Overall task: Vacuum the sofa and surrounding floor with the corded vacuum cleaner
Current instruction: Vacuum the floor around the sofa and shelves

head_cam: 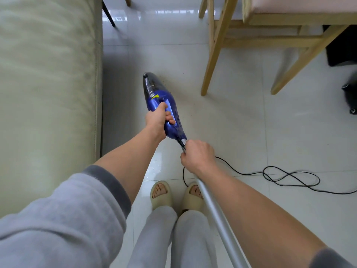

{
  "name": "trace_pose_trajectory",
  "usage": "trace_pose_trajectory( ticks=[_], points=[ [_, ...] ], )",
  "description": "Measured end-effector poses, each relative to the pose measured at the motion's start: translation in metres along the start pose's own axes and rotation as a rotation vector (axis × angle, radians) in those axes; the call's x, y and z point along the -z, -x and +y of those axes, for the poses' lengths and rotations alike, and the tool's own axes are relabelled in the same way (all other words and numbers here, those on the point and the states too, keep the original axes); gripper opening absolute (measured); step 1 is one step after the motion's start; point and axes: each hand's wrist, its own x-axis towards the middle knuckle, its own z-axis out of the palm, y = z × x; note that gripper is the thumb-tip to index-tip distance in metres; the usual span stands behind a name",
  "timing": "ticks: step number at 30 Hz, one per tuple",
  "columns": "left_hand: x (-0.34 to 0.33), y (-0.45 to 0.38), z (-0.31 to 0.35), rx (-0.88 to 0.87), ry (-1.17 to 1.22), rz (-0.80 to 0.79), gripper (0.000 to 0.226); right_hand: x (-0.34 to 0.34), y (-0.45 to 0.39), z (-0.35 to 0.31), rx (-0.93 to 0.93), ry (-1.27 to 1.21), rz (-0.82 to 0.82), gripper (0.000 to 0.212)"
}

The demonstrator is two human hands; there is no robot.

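Observation:
A blue hand-held vacuum cleaner with a dark nose points away from me over the white tiled floor. My left hand grips its handle. My right hand holds the end of a silver tube at the vacuum's rear, where the black cord leaves and loops on the floor to the right. The pale green sofa fills the left side. Small dark crumbs lie on the tiles near the vacuum's nose.
A light wooden chair stands ahead on the right, its legs close to the vacuum. A black object sits at the right edge. A thin dark furniture leg rises beyond the sofa. My feet in beige slippers are below.

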Motion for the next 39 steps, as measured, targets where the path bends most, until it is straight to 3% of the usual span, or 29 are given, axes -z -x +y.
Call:
trace_pose_trajectory(
  ticks=[5,12,23,30,39],
  points=[
    [-0.018,0.006,-0.018,0.026,-0.032,-0.042,0.011,-0.004,0.008,0.023,-0.026,-0.012,0.020,0.007],
    [-0.038,0.011,-0.035,0.035,-0.005,-0.077,0.025,-0.007,0.012,0.049,-0.055,0.057,0.054,0.021],
    [-0.066,0.021,-0.052,0.083,-0.118,-0.149,0.011,-0.010,0.021,0.073,-0.146,0.015,0.085,0.020],
    [-0.074,0.027,-0.063,0.116,-0.114,-0.189,0.021,-0.015,0.029,0.083,-0.200,-0.006,0.096,0.032],
    [-0.078,0.035,-0.065,0.112,-0.237,-0.199,0.014,-0.016,0.035,0.081,-0.230,0.032,0.063,0.027]
  ],
)
